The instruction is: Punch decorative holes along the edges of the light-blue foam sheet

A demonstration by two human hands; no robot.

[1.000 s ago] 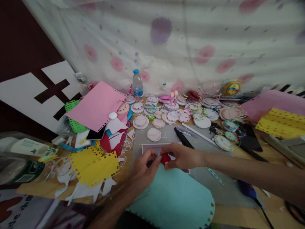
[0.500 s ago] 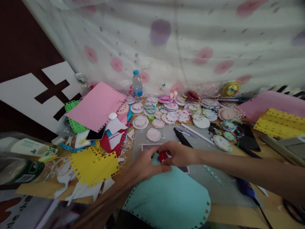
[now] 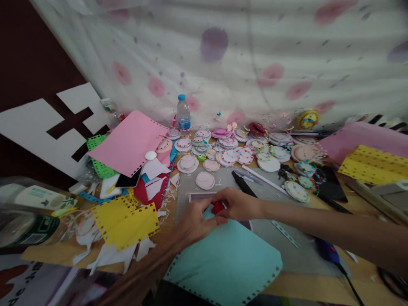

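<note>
Your right hand (image 3: 239,205) is pinched around a small red tool (image 3: 218,207) at the teal sheet's (image 3: 231,263) far edge. Your left hand (image 3: 194,219) meets it there, thumb reaching across; you can't tell from here what its hidden fingers grip. The sheet's near edge, lined with holes, reaches past the table's (image 3: 296,289) front. Right of the sheet, bare grey mat (image 3: 295,263) runs beneath your forearm toward a blue tool (image 3: 330,250). Just beyond your hands lie a white disc (image 3: 205,180) and black pen-like tool (image 3: 245,185); decorated discs (image 3: 228,156) crowd the far side.
</note>
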